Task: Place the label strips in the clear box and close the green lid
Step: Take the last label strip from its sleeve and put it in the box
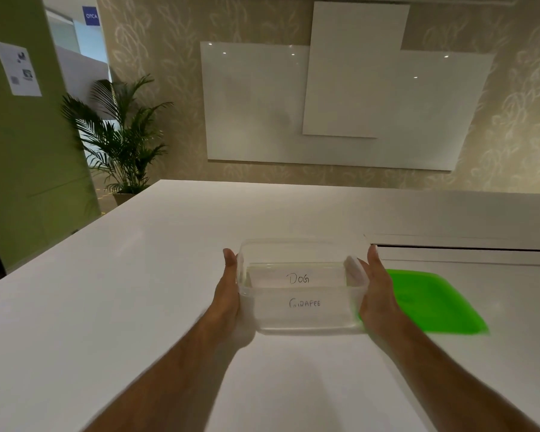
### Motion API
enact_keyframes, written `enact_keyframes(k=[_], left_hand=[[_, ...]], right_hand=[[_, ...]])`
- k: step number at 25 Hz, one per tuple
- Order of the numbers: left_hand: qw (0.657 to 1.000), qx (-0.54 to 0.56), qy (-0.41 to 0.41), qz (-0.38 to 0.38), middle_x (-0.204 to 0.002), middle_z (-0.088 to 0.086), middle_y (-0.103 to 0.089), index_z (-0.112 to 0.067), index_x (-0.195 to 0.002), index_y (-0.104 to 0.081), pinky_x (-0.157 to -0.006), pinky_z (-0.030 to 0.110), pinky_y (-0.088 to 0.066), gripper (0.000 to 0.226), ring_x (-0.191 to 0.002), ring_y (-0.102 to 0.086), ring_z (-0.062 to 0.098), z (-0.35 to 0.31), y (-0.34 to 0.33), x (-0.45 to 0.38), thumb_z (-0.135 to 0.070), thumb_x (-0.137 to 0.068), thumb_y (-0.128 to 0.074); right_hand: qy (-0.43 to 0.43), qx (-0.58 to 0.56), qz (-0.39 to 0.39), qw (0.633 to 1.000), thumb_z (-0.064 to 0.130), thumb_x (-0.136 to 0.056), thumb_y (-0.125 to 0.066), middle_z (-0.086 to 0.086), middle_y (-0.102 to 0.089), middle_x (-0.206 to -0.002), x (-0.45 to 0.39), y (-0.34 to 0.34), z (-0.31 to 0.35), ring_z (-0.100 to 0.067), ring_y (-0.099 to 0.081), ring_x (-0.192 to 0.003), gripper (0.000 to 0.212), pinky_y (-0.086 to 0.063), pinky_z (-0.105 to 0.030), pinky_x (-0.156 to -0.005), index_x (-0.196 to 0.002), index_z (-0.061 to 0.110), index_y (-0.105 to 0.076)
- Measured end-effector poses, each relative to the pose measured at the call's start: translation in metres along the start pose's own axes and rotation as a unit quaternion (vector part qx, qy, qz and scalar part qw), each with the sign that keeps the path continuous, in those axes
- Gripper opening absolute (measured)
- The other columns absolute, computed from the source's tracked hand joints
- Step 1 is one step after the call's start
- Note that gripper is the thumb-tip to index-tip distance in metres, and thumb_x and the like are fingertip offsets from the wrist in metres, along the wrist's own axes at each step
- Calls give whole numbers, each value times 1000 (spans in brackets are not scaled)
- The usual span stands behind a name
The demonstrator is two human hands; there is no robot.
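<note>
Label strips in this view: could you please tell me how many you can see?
2: the DOG strip farther back in the clear box, the GIRAFEE strip nearer; more may be hidden.

Clear box [303, 319] between both hands

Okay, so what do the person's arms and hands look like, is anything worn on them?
Both forearms are bare up to the frame edge: no sleeves, gloves, watch or bracelets show. The left hand and right hand carry no visible rings, and the nails look short and unpainted.
</note>
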State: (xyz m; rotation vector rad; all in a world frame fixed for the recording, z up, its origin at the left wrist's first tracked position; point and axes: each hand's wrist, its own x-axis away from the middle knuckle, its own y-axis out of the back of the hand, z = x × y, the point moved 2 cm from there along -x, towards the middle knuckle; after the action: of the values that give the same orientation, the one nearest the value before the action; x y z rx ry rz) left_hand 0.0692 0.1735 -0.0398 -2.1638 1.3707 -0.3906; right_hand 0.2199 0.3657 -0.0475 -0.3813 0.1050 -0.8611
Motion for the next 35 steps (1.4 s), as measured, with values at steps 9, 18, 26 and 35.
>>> enact_keyframes(k=[9,18,26,35], left_hand=[[994,-59,-32,-84,-120,8,-71,-35,-120,-68,-72,39,-60,80,-107,-69,29,-7,-1,20,-86,-79,-23],[986,-100,-37,-124,-123,8,-70,-33,-128,-62,-84,48,-57,79,-111,-67,29,-13,5,74,-82,-83,-19],[997,-16,11,-70,-134,8,-63,-39,-132,-57,-100,63,-43,86,-121,-60,36,-8,11,121,-92,-72,-26],[997,-9,-12,-78,-132,12,-64,-33,-129,-60,-91,55,-52,78,-119,-61,37,-15,24,150,-85,-80,-31]], right_hand=[[18,-47,-3,999,75,-81,-48,9,-75,-97,26,-10,-2,-9,-71,-95,61,-54,-30,-78,-108,22,-62],[8,-87,47,995,71,-86,-46,-9,-72,-117,83,-29,-11,-25,-69,-107,73,-59,-34,-72,-126,13,-63],[-10,-106,91,990,75,-74,-59,-7,-74,-111,122,-45,-32,-27,-71,-103,67,-59,-38,-71,-115,25,-72],[-4,-96,107,990,71,-83,-52,-9,-76,-105,144,-62,-43,-30,-72,-98,57,-58,-40,-70,-106,24,-75]])
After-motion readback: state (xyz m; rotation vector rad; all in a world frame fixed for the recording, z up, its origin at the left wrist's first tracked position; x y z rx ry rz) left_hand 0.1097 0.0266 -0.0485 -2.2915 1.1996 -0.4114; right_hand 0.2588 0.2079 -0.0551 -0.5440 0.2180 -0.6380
